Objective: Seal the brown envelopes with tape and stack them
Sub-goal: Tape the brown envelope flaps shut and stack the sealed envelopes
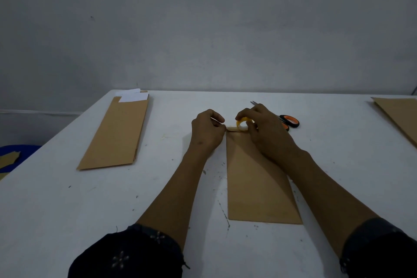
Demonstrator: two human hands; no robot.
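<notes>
Right now the main risk is lying at the far end of the long brown paper envelope [257,183] that is sitting flat on the white table [67,198] between the person's forearms. A short strip of tape is running across that end, and if it is being drawn out slack or at an angle it may wrinkle, stick to itself, or land half on the table instead of over the flap. The envelope is lying loose, so a sideways tug from the roll could also slide it out of line.

The left hand [207,131] is pinching the free end of the strip at the envelope's far left corner, thumb and curled fingers pressed together on it. The right hand [264,128] is gripping the small yellow roll of tape [242,124], its fingers wrapped over the top of the ring and closed on it just above the envelope's edge.

Black-and-orange scissors [290,121] are lying just behind the right hand, partly hidden by it. A stack of brown envelopes with white paper showing [117,133] is waiting well apart to the left, and more brown sheets [399,113] are resting at the right edge.
</notes>
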